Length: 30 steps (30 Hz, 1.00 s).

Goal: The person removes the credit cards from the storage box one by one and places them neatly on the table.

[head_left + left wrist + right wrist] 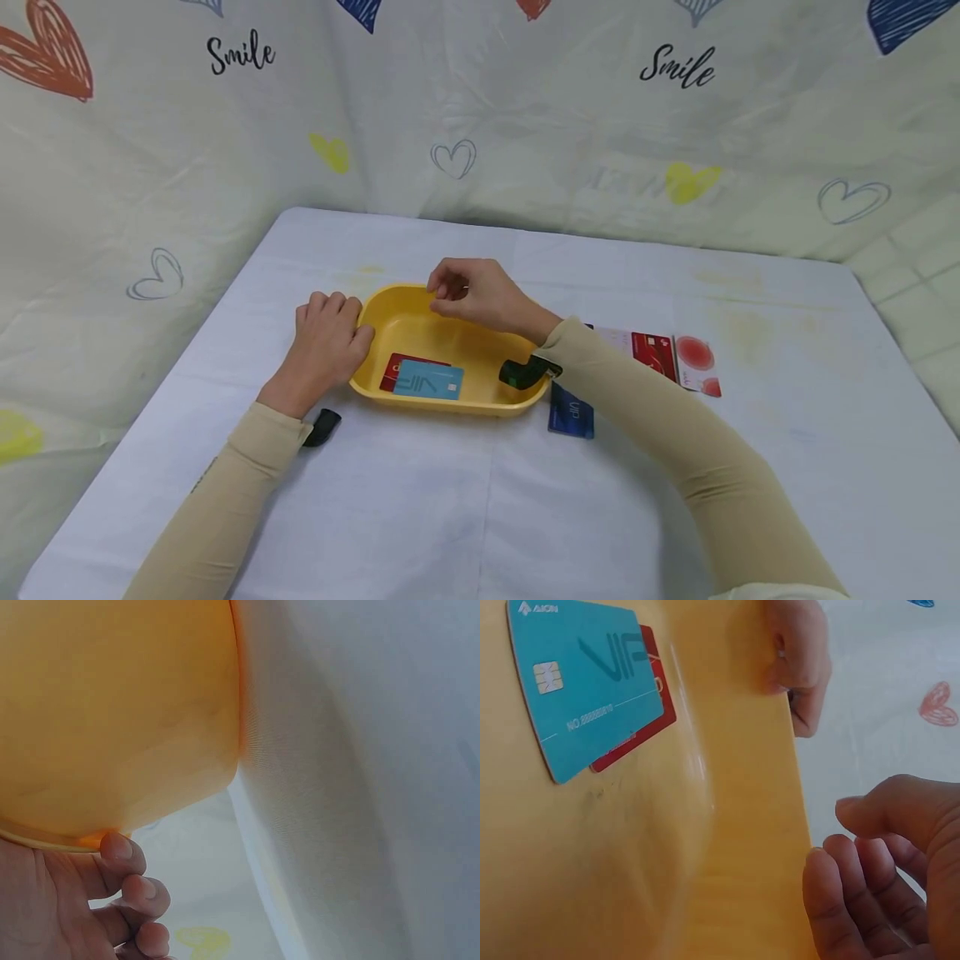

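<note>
A yellow plastic tray (472,346) stands on the table with two cards inside. The light blue VIP card (426,380) overlaps a red card (388,372), much of which it hides. At the tray's left end my left hand (324,350) grips the rim, its fingers curled at the edge; the left wrist view shows fingertips (124,851) at the rim. Over the tray's far side hovers my right hand (487,293), fingers loosely bent. Between its thumb and fingers (823,889) the right wrist view shows nothing held.
Right of the tray lie a dark blue VIP card (572,412), a red card (654,354) and a white card with red circles (697,365). My right forearm partly covers a pale card (615,337). Behind the white-covered table (420,500) hangs a heart-patterned cloth (525,108).
</note>
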Each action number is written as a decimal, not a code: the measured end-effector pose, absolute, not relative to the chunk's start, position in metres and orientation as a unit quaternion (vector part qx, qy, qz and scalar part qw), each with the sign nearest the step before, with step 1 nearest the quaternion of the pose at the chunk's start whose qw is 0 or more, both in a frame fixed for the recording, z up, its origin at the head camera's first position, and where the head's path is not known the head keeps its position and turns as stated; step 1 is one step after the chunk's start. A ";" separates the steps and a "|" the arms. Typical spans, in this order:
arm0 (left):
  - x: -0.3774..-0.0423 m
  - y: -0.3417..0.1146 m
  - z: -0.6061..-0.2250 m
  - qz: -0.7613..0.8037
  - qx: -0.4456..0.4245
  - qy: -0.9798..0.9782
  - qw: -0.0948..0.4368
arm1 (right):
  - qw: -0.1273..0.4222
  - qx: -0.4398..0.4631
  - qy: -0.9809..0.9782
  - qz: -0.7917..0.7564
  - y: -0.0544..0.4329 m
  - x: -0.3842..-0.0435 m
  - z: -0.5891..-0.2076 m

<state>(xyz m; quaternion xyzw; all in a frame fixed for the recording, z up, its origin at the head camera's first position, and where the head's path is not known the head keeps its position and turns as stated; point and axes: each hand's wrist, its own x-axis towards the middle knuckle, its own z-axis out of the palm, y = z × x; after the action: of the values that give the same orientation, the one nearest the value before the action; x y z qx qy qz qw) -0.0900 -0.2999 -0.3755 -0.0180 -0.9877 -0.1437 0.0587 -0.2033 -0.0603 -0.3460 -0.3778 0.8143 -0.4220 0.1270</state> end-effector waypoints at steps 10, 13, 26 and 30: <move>-0.090 -0.299 -0.375 -0.143 -0.019 -0.988 0.056 | 0.161 -0.412 0.810 -0.384 -0.064 -0.204 -0.354; -0.090 -0.299 -0.375 -0.144 -0.020 -0.988 0.058 | 0.176 -0.423 0.806 -0.373 -0.065 -0.203 -0.354; -0.091 -0.299 -0.376 -0.143 -0.019 -0.988 0.058 | 0.235 -0.440 0.798 -0.337 -0.067 -0.202 -0.361; -0.090 -0.299 -0.375 -0.144 -0.020 -0.988 0.056 | 0.255 -0.444 0.795 -0.326 -0.068 -0.200 -0.362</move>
<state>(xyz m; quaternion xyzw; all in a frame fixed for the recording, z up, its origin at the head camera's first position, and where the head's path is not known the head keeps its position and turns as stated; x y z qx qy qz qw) -0.0902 -0.2991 -0.3754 -0.0199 -0.9878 -0.1438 0.0561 -0.1999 -0.0677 -0.3616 -0.4437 0.7948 -0.3258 0.2555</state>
